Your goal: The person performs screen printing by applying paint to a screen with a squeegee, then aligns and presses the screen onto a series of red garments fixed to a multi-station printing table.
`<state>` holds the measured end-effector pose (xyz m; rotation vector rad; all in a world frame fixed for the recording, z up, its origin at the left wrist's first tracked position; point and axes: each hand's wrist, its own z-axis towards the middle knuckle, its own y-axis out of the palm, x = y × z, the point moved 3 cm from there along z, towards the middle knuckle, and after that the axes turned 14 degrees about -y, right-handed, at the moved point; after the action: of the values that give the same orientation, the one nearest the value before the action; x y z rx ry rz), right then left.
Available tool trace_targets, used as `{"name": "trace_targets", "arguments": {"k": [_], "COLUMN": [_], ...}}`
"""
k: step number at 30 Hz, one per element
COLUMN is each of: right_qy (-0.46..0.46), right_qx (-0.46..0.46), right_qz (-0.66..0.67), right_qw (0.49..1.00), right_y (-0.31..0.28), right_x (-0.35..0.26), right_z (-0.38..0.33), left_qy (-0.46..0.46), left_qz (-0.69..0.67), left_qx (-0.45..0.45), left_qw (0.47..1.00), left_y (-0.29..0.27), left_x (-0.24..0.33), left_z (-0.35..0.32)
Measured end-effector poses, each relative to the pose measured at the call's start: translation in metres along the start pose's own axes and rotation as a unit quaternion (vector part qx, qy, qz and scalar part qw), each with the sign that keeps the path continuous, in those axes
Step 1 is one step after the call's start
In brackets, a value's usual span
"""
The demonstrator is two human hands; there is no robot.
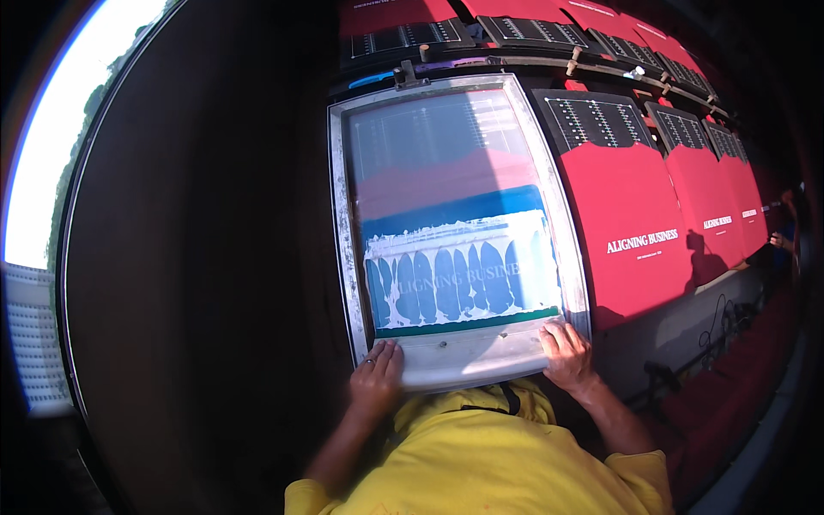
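A screen-printing frame [566, 232] with pale metal sides lies in front of me, its near end close to my body. My left hand [376, 376] grips its near left corner, fingers curled over the edge. At the near right corner my right hand [566, 354] holds it the same way. Smeared white ink [459, 230] covers part of the blue stencil area [506, 204] on the mesh, with faint lettering showing through. Red fabric and a dark board show dimly through the bare mesh [429, 137].
To the right, red shirts with white printing [635, 232] lie on dark boards [596, 120] in a row. More red shirts [592, 13] line the far side beyond a rail [541, 63]. At the far right another person's hand [779, 241] is partly visible.
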<state>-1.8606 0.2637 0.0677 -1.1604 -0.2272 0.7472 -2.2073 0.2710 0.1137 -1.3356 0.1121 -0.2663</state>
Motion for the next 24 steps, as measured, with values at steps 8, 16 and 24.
{"name": "trace_targets", "arguments": {"k": [8, 16, 24], "right_qy": [0.001, 0.019, 0.007], "right_qx": [-0.02, -0.1, 0.013], "right_qz": [0.029, 0.044, 0.051], "right_qw": [0.999, 0.994, 0.999], "right_y": [0.022, 0.004, -0.022], "right_x": [0.07, 0.119, 0.034], "right_z": [0.074, 0.146, 0.048], "left_qy": [0.008, -0.058, -0.032], "left_qz": [-0.008, 0.029, 0.004], "left_qx": [0.011, -0.141, -0.052], "left_qw": [1.0, 0.988, 0.998], "left_y": [0.012, -0.01, -0.033], "left_x": [-0.026, -0.034, -0.003], "left_z": [0.1, 0.182, 0.054]}}
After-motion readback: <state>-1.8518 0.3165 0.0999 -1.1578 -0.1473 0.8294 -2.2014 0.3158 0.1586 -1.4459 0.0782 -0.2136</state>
